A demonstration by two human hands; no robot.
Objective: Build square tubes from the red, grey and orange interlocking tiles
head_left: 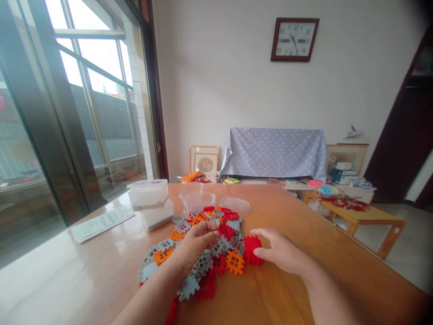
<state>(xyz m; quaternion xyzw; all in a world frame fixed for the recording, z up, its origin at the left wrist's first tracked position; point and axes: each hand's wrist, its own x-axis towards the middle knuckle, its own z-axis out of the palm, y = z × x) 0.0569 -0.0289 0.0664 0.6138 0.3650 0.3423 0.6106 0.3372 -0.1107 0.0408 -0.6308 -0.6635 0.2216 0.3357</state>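
A heap of interlocking plastic building tiles in grey, orange and red lies on the wooden table; a grey tile [188, 287] and an orange tile [235, 262] show at its near side. Over the middle of the heap is my left hand [198, 238], fingers curled and thumb drawn in; whether a tile is between its fingertips I cannot make out. To the right of the heap stands a small stack of red tiles [251, 247]. My right hand [279, 247] is beside this stack, thumb and fingers apart, the thumb tip at its right side.
Clear plastic containers [199, 199] and a round-ended lid [235, 206] sit behind the heap. Two stacked white boxes [156, 214] and a printed sheet [103, 224] lie on the left of the table [287, 212]. A low wooden stool [365, 215] stands beyond its right edge.
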